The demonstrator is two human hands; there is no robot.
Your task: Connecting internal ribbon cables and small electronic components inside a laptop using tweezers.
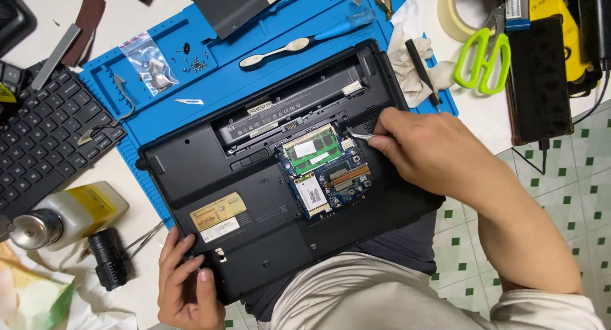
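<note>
Laptop: you've got the black plastic laptop [254,196] flipped bottom-up, half on the blue rubber work mat [191,101] and half over your lap, with the access cover off.

Open bay: right in the middle of the laptop's underside, showing a green memory stick [313,150] and the blue circuit board [340,177] just below it.

Right hand: your right hand [426,152] sits over the laptop's right edge, fingers pinched together on thin metal tweezers [359,136], tips poking at the bay's upper right corner.

Left hand: your left hand [184,285] is on the laptop's near left corner, thumb on top and fingers curled round the edge, clamped on the case.

Off the laptop's left side: loose black keyboard [44,139], and nearer you a clear bottle of yellowish liquid [70,215] lying down.

Beyond the laptop's far edge: white and blue plastic pry tool [299,45], little pile of screws [197,64].

Off its far right corner: lime-green-handled scissors [487,56].
</note>
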